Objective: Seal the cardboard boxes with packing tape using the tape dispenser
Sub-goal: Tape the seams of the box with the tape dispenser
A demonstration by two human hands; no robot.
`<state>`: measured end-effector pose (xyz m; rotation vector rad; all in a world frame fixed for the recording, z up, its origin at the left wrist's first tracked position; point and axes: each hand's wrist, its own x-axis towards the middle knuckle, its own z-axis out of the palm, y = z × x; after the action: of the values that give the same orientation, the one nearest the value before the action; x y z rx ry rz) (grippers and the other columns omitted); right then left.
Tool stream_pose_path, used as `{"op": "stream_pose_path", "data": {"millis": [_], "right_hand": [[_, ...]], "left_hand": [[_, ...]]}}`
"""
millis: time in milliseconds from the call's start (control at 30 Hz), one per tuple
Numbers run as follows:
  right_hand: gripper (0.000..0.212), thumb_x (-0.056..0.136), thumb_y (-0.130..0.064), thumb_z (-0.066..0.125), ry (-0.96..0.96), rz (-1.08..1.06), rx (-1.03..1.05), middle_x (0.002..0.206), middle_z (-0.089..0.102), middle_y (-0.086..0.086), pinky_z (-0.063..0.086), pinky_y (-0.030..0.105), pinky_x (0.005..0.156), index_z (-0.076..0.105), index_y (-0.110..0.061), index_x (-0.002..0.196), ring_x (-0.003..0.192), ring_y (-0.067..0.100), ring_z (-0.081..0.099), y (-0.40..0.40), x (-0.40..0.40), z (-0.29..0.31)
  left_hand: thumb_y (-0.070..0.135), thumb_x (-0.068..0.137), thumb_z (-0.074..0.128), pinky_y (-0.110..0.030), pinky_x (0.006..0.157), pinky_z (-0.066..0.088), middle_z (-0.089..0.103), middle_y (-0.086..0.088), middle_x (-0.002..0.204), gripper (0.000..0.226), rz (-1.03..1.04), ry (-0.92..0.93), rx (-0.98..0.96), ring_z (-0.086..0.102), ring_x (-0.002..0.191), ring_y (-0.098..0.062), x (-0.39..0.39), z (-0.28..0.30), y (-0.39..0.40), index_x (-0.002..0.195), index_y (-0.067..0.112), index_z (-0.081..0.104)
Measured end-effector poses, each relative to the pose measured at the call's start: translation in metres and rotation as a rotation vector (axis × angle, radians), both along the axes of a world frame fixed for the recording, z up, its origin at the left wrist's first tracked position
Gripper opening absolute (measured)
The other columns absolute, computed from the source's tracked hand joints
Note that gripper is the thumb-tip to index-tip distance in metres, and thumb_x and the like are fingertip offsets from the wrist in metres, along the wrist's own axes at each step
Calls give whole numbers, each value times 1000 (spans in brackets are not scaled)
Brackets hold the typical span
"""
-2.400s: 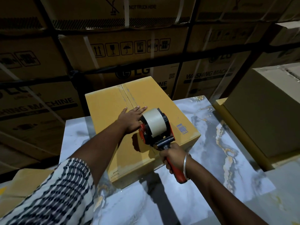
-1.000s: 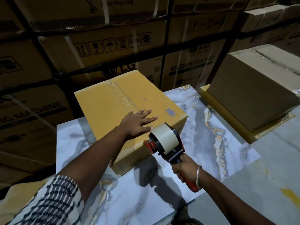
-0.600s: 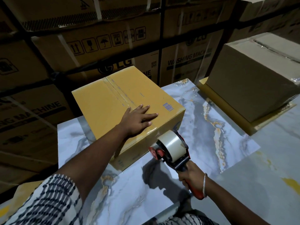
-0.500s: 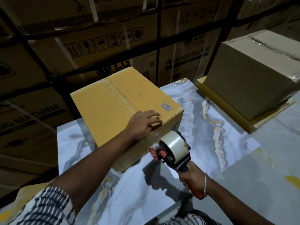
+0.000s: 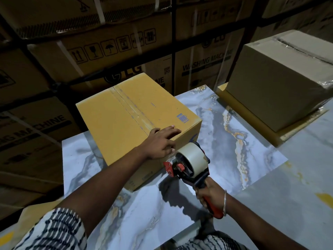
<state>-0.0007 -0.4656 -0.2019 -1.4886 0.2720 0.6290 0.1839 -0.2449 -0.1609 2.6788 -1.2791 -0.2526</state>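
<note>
A yellow cardboard box (image 5: 117,120) stands on the marble-patterned table (image 5: 225,138), with clear tape running along its top seam. My left hand (image 5: 162,141) lies over the box's near top edge, fingers bent down over the corner, pressing the tape end. My right hand (image 5: 210,197) grips the red handle of the tape dispenser (image 5: 191,161), which sits just off the box's near side face, its tape roll facing up. The dispenser's blade end is next to my left thumb.
A larger brown taped box (image 5: 281,83) sits on a flat yellow cardboard sheet (image 5: 252,123) at the right. Stacked washing-machine cartons (image 5: 108,51) strapped with bands fill the wall behind the table. A flat piece of cardboard (image 5: 27,219) lies at the lower left.
The dispenser has travelled from the box's top down over its near edge and off the side. My left hand slid toward the near edge and curled over it.
</note>
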Motion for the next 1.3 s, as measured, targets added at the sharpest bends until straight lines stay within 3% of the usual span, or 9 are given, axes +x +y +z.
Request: {"op": "stream_pose_path", "data": {"millis": [233,333,467,567,800,1067,1300], "right_hand": [[16,60,-3,56,-1,12,-19,53,30,8,27,25,46,42,-1,67,43,20,29,4,4,5],[40,60,-2,54,32,5,-38,61,23,10,24,26,43,44,20,92,46,20,24,7,6,1],[19,61,-1,54,24,-33,-49,54,35,2,25,26,44,47,1,78,43,18,27,12,9,3],[17,61,0,55,8,-50,-59,53,35,4,27,26,44,42,-9,68,42,20,28,13,11,5],[19,63,-1,56,-1,-21,-92,53,35,6,28,28,46,42,-14,63,43,20,30,10,19,-1],[15,63,-1,57,-1,-33,-95,56,35,10,28,28,44,45,-8,69,44,21,30,10,22,-1],[15,61,-3,57,-2,-15,-138,56,37,12,29,29,45,45,-12,64,45,22,32,9,22,-1]], "left_hand": [[42,85,44,-56,114,13,19,7,164,36,6,46,-18,9,152,-10,-3,4,-1,103,25,70],[35,82,47,-58,113,15,20,7,163,32,-3,48,-44,13,151,-9,-1,1,0,99,22,71],[27,84,54,-59,113,14,19,10,164,30,-16,57,-46,18,149,-4,1,-3,2,106,22,74],[18,86,59,-57,114,12,19,10,164,27,-28,65,-57,16,149,-2,1,-3,2,108,22,75],[16,88,61,-62,115,11,22,7,164,21,-44,75,-97,18,150,-3,1,-5,3,102,17,77],[15,88,61,-69,113,14,23,0,165,18,-76,74,-86,18,151,-7,3,-7,3,97,10,77],[20,90,58,-68,114,7,21,2,165,26,-73,104,-97,14,151,-4,3,-8,3,107,11,76]]}}
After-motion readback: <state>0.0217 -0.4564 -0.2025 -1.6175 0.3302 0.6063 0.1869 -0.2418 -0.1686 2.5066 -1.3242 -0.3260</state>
